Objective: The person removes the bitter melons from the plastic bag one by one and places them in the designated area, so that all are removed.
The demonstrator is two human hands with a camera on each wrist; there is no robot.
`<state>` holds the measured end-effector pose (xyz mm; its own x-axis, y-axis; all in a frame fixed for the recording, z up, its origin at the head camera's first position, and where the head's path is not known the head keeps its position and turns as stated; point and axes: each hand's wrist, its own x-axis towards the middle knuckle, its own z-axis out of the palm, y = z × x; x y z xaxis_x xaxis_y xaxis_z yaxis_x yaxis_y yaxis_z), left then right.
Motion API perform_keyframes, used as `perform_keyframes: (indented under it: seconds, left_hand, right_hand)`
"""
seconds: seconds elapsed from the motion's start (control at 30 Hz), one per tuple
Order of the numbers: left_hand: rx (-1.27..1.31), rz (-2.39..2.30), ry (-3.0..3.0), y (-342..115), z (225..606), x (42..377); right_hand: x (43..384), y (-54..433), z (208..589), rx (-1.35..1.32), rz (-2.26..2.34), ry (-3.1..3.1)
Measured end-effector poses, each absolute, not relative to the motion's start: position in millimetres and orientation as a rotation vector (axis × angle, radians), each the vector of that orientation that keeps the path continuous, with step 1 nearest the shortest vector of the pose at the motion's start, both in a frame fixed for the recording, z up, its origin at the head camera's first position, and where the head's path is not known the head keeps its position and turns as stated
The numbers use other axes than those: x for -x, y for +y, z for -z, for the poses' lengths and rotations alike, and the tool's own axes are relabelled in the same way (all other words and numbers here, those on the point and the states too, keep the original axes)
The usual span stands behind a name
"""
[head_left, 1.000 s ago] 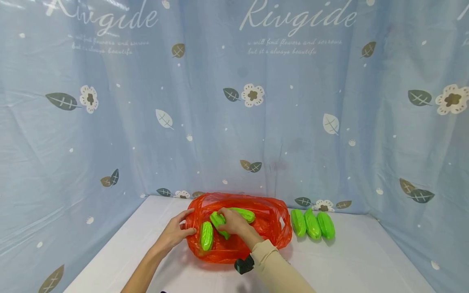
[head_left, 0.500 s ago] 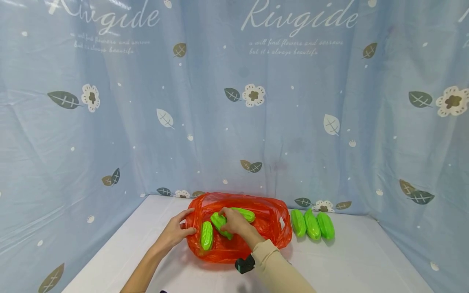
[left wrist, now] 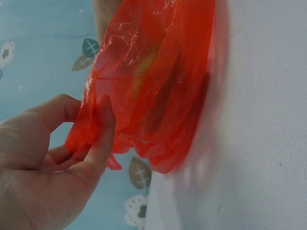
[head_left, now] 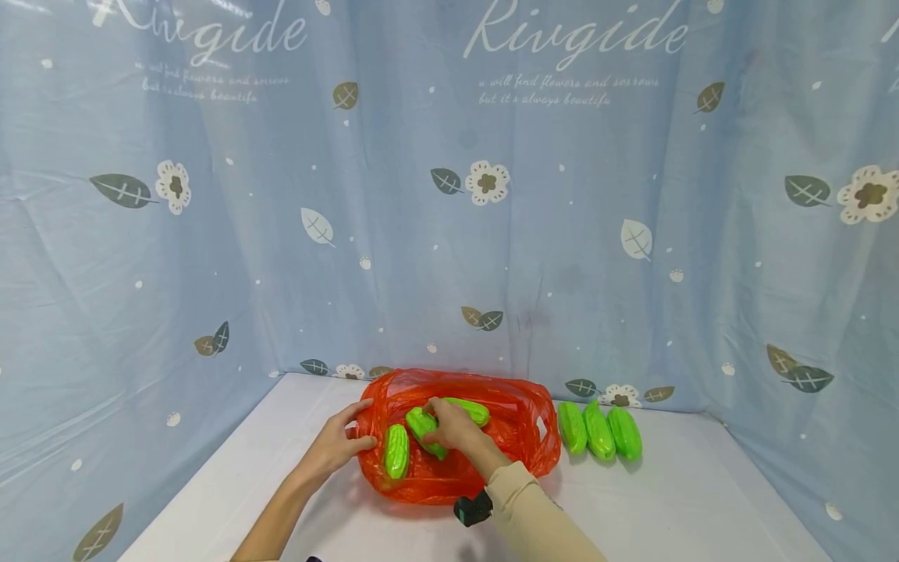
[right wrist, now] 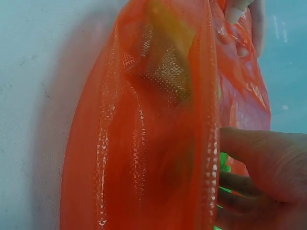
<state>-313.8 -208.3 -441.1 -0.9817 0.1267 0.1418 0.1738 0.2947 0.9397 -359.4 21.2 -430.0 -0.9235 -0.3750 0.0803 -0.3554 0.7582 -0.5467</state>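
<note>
A red plastic bag (head_left: 492,468) lies mouth-up on the white table, its rim spread wide. My left hand (head_left: 333,443) pinches its left edge; the left wrist view shows the thin film between thumb (left wrist: 103,134) and fingers. Inside the bag, my right hand (head_left: 453,425) grips a bright green ridged gourd (head_left: 424,429) lying at a slant. Another green gourd (head_left: 396,453) stands at the bag's left side, and one more (head_left: 474,411) lies behind the right hand. In the right wrist view, the bag's wall hides most of the right fingers.
Three more green gourds (head_left: 599,432) lie side by side on the table (head_left: 688,484), just right of the bag. A blue patterned curtain (head_left: 548,257) hangs behind and on both sides. The black wrist camera (head_left: 473,509) sits near the bag's front edge.
My right hand and the gourd it grips have shifted slightly to the right inside the bag. My left hand keeps its place on the bag's edge.
</note>
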Motion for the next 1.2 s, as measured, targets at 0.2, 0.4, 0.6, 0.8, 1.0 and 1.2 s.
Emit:
perform_keyframes:
  seconds: [0.2, 0.4, 0.6, 0.8, 1.0, 1.2]
  left_hand:
    - [0.271, 1.811, -2.503, -207.9, 442.2, 311.1]
    - [0.264, 1.805, -2.507, -207.5, 442.3, 310.5]
    - [0.238, 1.786, -2.522, -208.7, 440.4, 308.9]
    - [0.262, 1.809, -2.501, -209.1, 439.5, 309.0]
    - [0.260, 1.814, -2.502, -208.6, 439.1, 308.5]
    - [0.256, 1.823, -2.500, -208.1, 439.5, 309.7]
  right_hand:
    - [355.0, 23.3, 430.7, 0.582, 0.901, 2.900]
    - [353.5, 26.9, 430.6, 0.590, 0.922, 2.875]
    - [354.5, 30.8, 427.4, 0.685, 0.903, 2.884]
    - [348.3, 40.8, 421.8, 0.717, 0.954, 2.860]
    - [341.9, 53.4, 415.1, 0.727, 0.978, 2.852]
    - [334.4, 62.5, 409.1, 0.736, 0.974, 2.876]
